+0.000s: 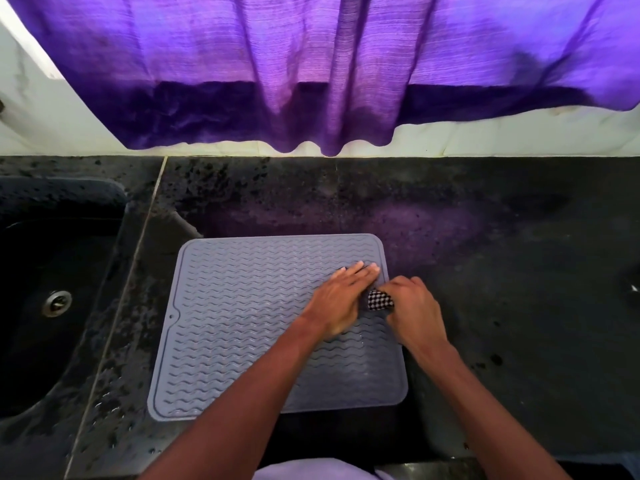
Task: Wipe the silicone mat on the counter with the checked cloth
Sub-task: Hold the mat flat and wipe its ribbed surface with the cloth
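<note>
Beneath a purple curtain (pixel 242 64), a dark speckled table (pixel 502 271) is seen, with a sink (pixel 52 289) sunk into its left end and a grey silicone mat (pixel 242 323) laid flat near the front edge. The left hand (pixel 341 301) is laid palm-down on the mat's far right part, its forearm stretched diagonally across the mat and its fingers (pixel 363 271) held straight and pressed together. Just beside it, at the mat's right edge, the checked cloth (pixel 380 301) is bunched and gripped by the curled fingers of the right hand (pixel 414 313), knuckles raised.
</note>
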`<state>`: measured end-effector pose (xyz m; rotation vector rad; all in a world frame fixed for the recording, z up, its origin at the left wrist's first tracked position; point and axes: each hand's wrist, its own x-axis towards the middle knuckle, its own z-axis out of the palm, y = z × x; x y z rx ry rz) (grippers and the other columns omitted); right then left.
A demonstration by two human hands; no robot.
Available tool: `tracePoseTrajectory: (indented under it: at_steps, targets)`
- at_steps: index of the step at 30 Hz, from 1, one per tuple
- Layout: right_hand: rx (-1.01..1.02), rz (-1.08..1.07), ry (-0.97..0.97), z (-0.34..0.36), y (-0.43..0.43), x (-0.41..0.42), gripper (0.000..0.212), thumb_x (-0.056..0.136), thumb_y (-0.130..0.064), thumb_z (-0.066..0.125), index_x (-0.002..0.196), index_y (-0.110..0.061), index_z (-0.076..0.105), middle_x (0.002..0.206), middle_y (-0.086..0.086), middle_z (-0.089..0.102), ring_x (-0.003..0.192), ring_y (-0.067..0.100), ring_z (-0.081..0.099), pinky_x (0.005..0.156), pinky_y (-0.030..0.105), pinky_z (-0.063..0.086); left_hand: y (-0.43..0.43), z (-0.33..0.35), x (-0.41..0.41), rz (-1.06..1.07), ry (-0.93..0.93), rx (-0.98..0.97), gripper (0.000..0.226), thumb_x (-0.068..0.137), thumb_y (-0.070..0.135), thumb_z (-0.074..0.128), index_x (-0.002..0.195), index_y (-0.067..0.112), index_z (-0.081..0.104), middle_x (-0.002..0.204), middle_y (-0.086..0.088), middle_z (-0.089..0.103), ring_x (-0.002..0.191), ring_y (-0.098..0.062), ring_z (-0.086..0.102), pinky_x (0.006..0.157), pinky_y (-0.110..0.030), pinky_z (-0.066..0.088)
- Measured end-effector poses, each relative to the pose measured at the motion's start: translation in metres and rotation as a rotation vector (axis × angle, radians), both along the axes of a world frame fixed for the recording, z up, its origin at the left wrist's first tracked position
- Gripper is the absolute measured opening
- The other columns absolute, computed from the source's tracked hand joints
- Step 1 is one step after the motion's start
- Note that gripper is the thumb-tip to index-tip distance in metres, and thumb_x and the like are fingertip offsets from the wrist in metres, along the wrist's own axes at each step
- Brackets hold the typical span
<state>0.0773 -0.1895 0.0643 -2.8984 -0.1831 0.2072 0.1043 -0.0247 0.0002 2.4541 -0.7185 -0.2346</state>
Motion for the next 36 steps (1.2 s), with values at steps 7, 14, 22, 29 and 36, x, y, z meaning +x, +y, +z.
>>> tracePoseTrajectory:
  at_steps: [7, 14, 22, 29, 36]
  targets:
    - [-0.002, 0.086, 0.033, -0.002, -0.014, -0.028, 0.052, 0.052, -0.002, 0.083, 0.099, -0.023, 0.074, 0.089, -0.007, 0.064, 0.081, 0.019, 0.056, 0.055, 0.03, 0.052, 0.001, -0.002, 0.0, -0.039, -0.023, 0.063, 0.067, 0.103, 0.006, 0.041, 0.163, 0.021, 0.016, 0.171, 0.005, 0.009, 0.157, -0.013, 0.0, 0.121, -0.023, -0.012]
    - [0.033, 0.039, 0.074, -0.007, -0.033, -0.066, 0.061, 0.049, 0.008, 0.07, 0.098, -0.028, 0.074, 0.086, -0.012, 0.061, 0.08, 0.017, 0.056, 0.052, 0.026, 0.048, 0.005, -0.002, 0.01, -0.095, 0.135, 0.05, 0.056, 0.112, 0.021, 0.032, 0.163, 0.025, 0.013, 0.17, 0.01, 0.002, 0.15, -0.002, -0.013, 0.114, -0.016, -0.021]
    - [0.07, 0.077, 0.262, 0.002, -0.044, -0.104, 0.058, 0.057, 0.003, 0.058, 0.101, -0.033, 0.072, 0.09, -0.015, 0.062, 0.09, 0.015, 0.058, 0.069, 0.029, 0.053, 0.004, 0.002, 0.009, -0.13, 0.136, 0.139, 0.065, 0.109, 0.038, 0.039, 0.164, 0.026, 0.005, 0.17, 0.008, -0.009, 0.154, -0.01, -0.018, 0.106, -0.013, -0.032]
    - [0.17, -0.044, 0.168, 0.016, -0.036, -0.043, 0.043, 0.068, 0.0, 0.061, 0.095, -0.031, 0.072, 0.087, -0.007, 0.067, 0.081, 0.019, 0.063, 0.071, 0.036, 0.054, 0.003, 0.006, 0.008, -0.147, 0.146, 0.191, 0.076, 0.106, 0.047, 0.045, 0.164, 0.026, 0.001, 0.17, 0.006, -0.013, 0.154, -0.012, -0.017, 0.114, -0.025, -0.025]
    - [0.099, -0.053, 0.021, -0.006, -0.014, -0.052, 0.059, 0.06, 0.008, 0.066, 0.111, -0.021, 0.07, 0.089, -0.001, 0.062, 0.084, 0.022, 0.053, 0.057, 0.033, 0.05, 0.003, 0.007, 0.01, -0.137, 0.213, 0.165, 0.075, 0.106, 0.041, 0.049, 0.163, 0.03, 0.003, 0.168, 0.012, -0.013, 0.146, 0.0, -0.023, 0.109, -0.017, -0.03]
